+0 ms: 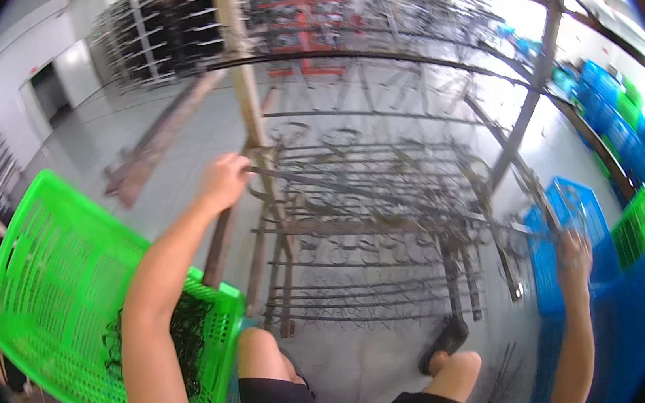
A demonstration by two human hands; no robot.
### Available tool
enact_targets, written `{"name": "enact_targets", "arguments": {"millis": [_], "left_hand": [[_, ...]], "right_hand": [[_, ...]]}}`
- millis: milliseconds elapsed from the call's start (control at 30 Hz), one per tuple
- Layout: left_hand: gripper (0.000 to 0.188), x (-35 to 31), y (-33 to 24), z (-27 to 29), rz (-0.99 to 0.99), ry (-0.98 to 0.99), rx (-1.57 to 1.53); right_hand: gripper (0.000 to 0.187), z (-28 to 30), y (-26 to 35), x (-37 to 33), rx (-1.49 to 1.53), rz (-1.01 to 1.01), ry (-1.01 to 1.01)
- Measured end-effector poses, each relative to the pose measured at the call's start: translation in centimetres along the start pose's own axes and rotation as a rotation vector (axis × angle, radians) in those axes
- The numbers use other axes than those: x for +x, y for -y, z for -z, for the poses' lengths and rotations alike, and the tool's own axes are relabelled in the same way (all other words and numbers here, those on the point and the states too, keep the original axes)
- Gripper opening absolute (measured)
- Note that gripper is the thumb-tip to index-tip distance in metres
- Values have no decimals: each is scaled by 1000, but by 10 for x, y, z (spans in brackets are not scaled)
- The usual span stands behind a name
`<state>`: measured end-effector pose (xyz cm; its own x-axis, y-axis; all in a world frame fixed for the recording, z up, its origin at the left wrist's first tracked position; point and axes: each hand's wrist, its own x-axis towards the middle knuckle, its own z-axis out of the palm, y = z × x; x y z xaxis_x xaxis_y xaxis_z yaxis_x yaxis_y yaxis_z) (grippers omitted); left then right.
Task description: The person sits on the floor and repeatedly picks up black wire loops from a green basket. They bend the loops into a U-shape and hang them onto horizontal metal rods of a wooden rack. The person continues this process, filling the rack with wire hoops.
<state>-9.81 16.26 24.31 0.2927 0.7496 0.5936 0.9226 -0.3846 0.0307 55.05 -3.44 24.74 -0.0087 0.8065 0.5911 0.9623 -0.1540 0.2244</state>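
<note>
A long thin metal rod (385,192) slants across in front of me, its left end higher than its right. My left hand (225,182) is closed around the left end, beside an upright post of the rack. On the right, my right hand (573,252) is closed at the other end, blurred by motion. Behind the rod stands a metal rack (248,102) with several rows of thin bars. Small curved pieces (335,240) hang along these bars, too blurred to name. Under my left forearm, a green plastic basket (50,256) holds dark, curly, thin pieces (190,332).
Blue plastic crates (601,237) and a green crate (643,221) stand close on my right, with more stacked behind. Loaded racks (160,33) and an orange-red frame (305,12) stand farther back. My legs straddle the rack's near side, one shoe (444,343) by its foot.
</note>
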Motion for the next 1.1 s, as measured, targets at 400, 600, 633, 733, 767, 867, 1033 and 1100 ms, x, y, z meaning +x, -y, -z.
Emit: {"name": "enact_targets", "arguments": {"millis": [400,600,633,733,767,867,1033,1100], "left_hand": [[24,-21,-30,9,128,-74,-116],[22,-11,-60,54,286,-306,-475],[23,-3,-63,57,311,-352,-579],[37,27,-79,69,445,-362,-935],[43,36,-81,74,503,-339,-1049],[57,61,-65,81,675,-335,-1260],[59,115,-59,70,847,-230,-1477],[49,136,-71,75,878,-177,-1660]], "right_hand": [[12,-137,2,141,332,38,-69],[17,-151,5,151,364,16,65],[19,-145,3,152,454,-40,75],[27,-143,-48,159,743,-52,-196],[30,-127,-49,170,1021,-279,-208],[55,-61,-12,198,1579,-540,-265],[68,-19,23,272,1927,-788,-188],[54,6,17,287,2048,-877,-282]]}}
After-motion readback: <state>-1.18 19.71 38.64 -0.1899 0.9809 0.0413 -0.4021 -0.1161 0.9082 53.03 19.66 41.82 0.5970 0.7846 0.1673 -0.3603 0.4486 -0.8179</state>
